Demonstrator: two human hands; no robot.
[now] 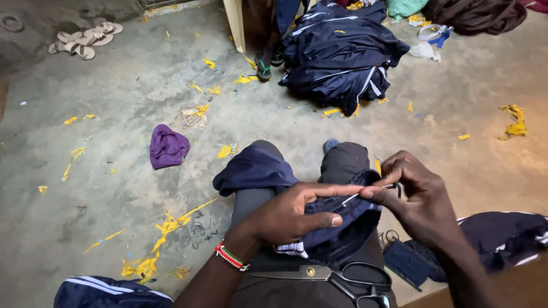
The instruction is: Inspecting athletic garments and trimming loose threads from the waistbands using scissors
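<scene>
Navy garment (337, 219) lies bunched on my lap, gripped by my left hand (291, 214), with a beaded wristband (229, 256) at the wrist. My right hand (419, 197) pinches a small metal tool (394, 187) at the cloth's edge, a white thread (351, 198) taut between the hands. Black scissors (342, 276) rest at six o'clock. At twelve o'clock a pile of navy clothes (339, 51) sits on the grey concrete floor (114, 171); yellow scraps (165, 228) litter nine o'clock, a purple cloth (168, 147) at ten, sandals (85, 40) beyond.
</scene>
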